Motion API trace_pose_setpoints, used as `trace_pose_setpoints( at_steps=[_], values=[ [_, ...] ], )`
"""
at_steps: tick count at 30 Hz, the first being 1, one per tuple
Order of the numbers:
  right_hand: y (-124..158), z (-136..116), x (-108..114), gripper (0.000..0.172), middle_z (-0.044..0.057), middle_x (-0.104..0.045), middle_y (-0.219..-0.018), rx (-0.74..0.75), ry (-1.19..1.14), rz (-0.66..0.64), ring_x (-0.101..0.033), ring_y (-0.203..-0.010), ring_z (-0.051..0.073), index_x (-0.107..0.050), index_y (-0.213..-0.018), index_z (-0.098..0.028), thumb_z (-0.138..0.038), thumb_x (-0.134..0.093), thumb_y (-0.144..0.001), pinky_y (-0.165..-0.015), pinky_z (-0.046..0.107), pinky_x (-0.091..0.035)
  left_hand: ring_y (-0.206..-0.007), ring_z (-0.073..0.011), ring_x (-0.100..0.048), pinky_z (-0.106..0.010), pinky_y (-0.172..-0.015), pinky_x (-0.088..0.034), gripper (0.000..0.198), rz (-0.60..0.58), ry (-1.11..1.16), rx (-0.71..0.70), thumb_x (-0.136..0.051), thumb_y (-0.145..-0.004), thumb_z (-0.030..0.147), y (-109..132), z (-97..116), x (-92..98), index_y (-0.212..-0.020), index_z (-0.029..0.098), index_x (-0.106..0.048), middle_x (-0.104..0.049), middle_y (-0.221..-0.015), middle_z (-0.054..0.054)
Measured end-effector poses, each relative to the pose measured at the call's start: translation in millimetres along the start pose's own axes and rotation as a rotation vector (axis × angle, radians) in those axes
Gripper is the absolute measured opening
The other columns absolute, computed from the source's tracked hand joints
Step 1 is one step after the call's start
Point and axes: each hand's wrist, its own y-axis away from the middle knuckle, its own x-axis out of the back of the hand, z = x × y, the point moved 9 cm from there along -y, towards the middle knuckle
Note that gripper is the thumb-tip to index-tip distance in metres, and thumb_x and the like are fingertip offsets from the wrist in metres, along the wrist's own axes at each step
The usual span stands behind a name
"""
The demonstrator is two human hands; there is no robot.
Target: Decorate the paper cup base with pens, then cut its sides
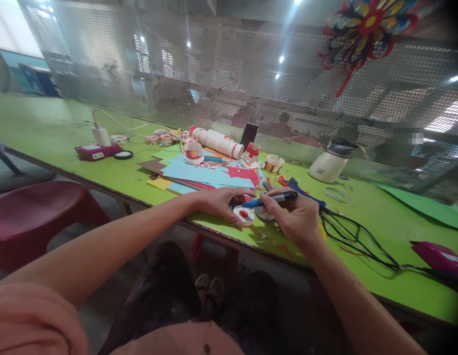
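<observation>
My right hand (299,217) is closed round a black marker with a blue tip (275,198), held sideways with the tip pointing left over a small white paper cup base with a red mark (245,215). My left hand (221,201) lies on the green table (114,180) with fingers curled, steadying that cup at its left side. A second round cup piece (265,214) lies just right of the first, partly under my right hand.
Blue, red and yellow paper sheets (199,175) lie behind my hands, with paper cups (194,153), a stack of cups (217,141) and a phone (248,134). Black cables (355,236) and a white appliance (328,165) sit at right. A red stool (40,212) stands at left.
</observation>
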Motion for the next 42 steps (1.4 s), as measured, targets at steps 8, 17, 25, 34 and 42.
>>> trace_pose_setpoints(
  at_steps=[8, 17, 25, 34, 42],
  values=[
    [3.6, 0.1, 4.3, 0.031, -0.005, -0.052, -0.041, -0.112, -0.025, 0.026, -0.042, -0.034, 0.006, -0.06, -0.063, -0.017, -0.039, -0.063, -0.085, -0.035, 0.019, -0.035, -0.087, -0.0166, -0.057, -0.028, -0.079, -0.045, 0.083, -0.001, 0.07, 0.004, -0.082, -0.065, 0.03, -0.1, -0.4, -1.5, -0.138, 0.018, -0.043, -0.061, -0.094, -0.003],
    [-1.9, 26.1, -1.9, 0.033, -0.002, -0.058, -0.048, -0.209, -0.02, 0.004, -0.049, -0.039, 0.009, -0.062, -0.072, -0.016, -0.047, -0.062, -0.085, -0.04, 0.021, -0.039, -0.089, -0.0163, -0.054, -0.028, -0.082, -0.043, 0.091, -0.002, 0.047, 0.029, -0.082, -0.064, 0.035, 0.7, -2.8, -0.4, -0.142, 0.021, -0.039, -0.058, -0.097, -0.002],
    [-1.9, 27.2, -3.1, 0.034, -0.002, -0.059, -0.049, -0.221, -0.059, -0.002, -0.049, -0.039, 0.009, -0.063, -0.073, -0.016, -0.048, -0.063, -0.084, -0.04, 0.02, -0.039, -0.088, -0.0153, -0.051, -0.026, -0.08, -0.042, 0.089, 0.006, 0.016, 0.044, -0.082, -0.063, 0.036, 0.5, -2.2, 0.3, -0.14, 0.019, -0.041, -0.054, -0.096, -0.001],
    [-0.4, 25.7, -11.7, 0.035, 0.0, -0.062, -0.05, -0.249, -0.058, -0.056, -0.053, -0.04, 0.011, -0.064, -0.075, -0.015, -0.05, -0.065, -0.081, -0.04, 0.022, -0.04, -0.084, -0.0142, -0.05, -0.026, -0.076, -0.041, 0.084, 0.006, 0.034, 0.008, -0.082, -0.064, 0.033, 0.2, -2.2, -0.5, -0.138, 0.021, -0.042, -0.053, -0.091, 0.0],
    [0.0, 24.6, -11.0, 0.038, 0.0, -0.063, -0.05, -0.252, -0.048, -0.06, -0.053, -0.039, 0.011, -0.065, -0.076, -0.014, -0.052, -0.066, -0.08, -0.038, 0.022, -0.04, -0.087, -0.015, -0.052, -0.027, -0.08, -0.041, 0.085, 0.005, 0.037, 0.031, -0.083, -0.063, 0.034, 0.3, -3.5, -0.5, -0.137, 0.021, -0.043, -0.056, -0.094, 0.0]
  ],
)
